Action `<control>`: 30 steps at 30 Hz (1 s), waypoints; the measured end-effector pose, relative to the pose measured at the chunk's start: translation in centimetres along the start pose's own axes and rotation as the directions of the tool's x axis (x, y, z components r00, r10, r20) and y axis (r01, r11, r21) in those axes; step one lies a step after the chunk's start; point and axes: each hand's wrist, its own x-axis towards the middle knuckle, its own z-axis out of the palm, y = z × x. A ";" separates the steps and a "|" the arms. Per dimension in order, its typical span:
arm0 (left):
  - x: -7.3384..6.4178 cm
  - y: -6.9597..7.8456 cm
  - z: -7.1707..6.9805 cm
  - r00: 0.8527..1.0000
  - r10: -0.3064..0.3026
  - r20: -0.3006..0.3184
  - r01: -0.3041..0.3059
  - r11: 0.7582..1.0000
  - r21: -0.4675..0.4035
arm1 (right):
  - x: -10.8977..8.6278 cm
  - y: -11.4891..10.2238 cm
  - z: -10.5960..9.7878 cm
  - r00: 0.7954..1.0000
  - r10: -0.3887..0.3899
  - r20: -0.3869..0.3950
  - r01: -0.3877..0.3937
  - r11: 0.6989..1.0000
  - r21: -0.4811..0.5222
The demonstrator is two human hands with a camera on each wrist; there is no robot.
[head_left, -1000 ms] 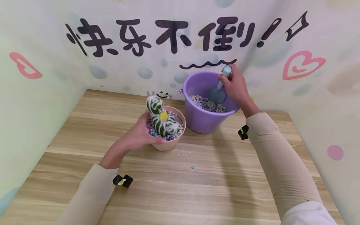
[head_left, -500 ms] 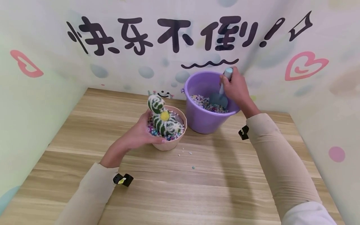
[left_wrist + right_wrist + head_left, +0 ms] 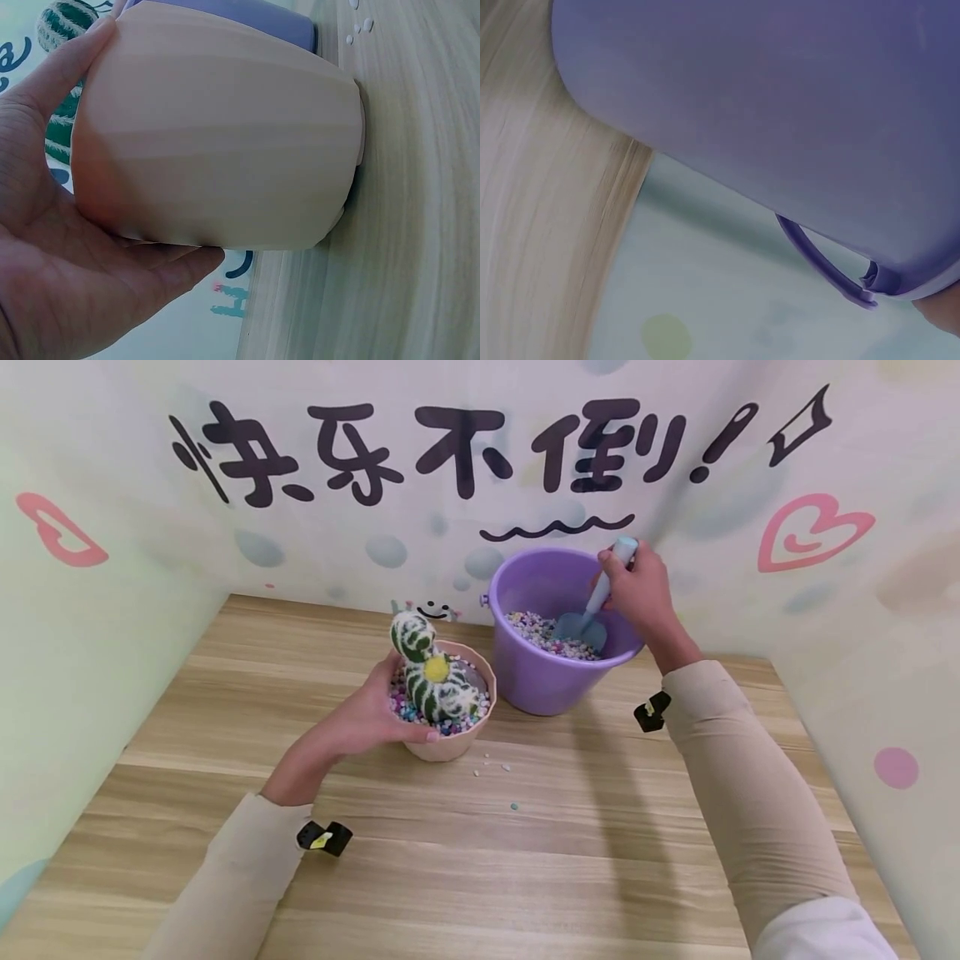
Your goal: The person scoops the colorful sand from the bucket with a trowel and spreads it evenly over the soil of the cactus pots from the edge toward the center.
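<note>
Lying nearest, a few loose pebbles (image 3: 506,767) are scattered on the worktop (image 3: 450,877). Just beyond them, the pink pot (image 3: 442,747), a striped cactus (image 3: 427,689) standing in it, is clasped from the left by the left hand (image 3: 375,714), its thumb laid across the front. Farther off, to the pot's right, colored gravel (image 3: 536,631) is contained in the purple bucket (image 3: 543,681). There the trowel (image 3: 597,597) is grasped by its handle in the fingers of the right hand (image 3: 640,585); its long axis is slanted down and leftward to the blade, from which the pot's mouth is separated, leftward and nearer, by the bucket's rim.
</note>
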 end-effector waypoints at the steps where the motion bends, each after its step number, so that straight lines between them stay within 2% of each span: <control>1: 0.0 0.0 0.0 1.000 -0.007 0.001 0.007 1.000 0.001 | 0.0 0.0 0.0 1.000 0.009 -0.001 -0.009 1.000 0.019; 7: -0.2 -0.1 0.0 0.998 -0.061 0.005 0.061 0.998 -0.002 | 0.3 0.1 -0.2 0.999 0.043 0.032 -0.047 0.988 0.145; 11: -0.3 -0.3 0.1 0.998 -0.065 -0.007 0.065 0.998 -0.010 | 0.4 0.1 -0.2 0.997 0.061 0.054 -0.069 0.984 0.165; 15: -0.7 -0.6 0.5 0.996 -0.064 -0.059 0.065 0.998 0.010 | 0.4 0.1 -0.2 0.995 0.061 0.082 -0.073 0.987 0.147; 18: -1.4 -0.4 1.2 0.990 -0.070 -0.125 0.077 0.996 0.051 | 0.3 -0.2 -0.2 0.993 0.052 0.110 -0.069 0.985 0.160; 22: -2.4 0.1 2.6 0.969 -0.092 -0.229 0.124 0.983 0.132 | -0.1 -0.5 -0.6 0.986 0.046 0.160 -0.079 0.974 0.211; 26: -2.7 0.5 4.2 0.931 -0.114 -0.346 0.195 0.959 0.207 | -0.5 -0.5 -1.0 0.983 0.052 0.177 -0.092 0.970 0.227; 30: -2.3 0.9 5.7 0.891 -0.154 -0.426 0.268 0.938 0.221 | -0.7 -0.2 -1.2 0.987 0.073 0.141 -0.100 0.976 0.195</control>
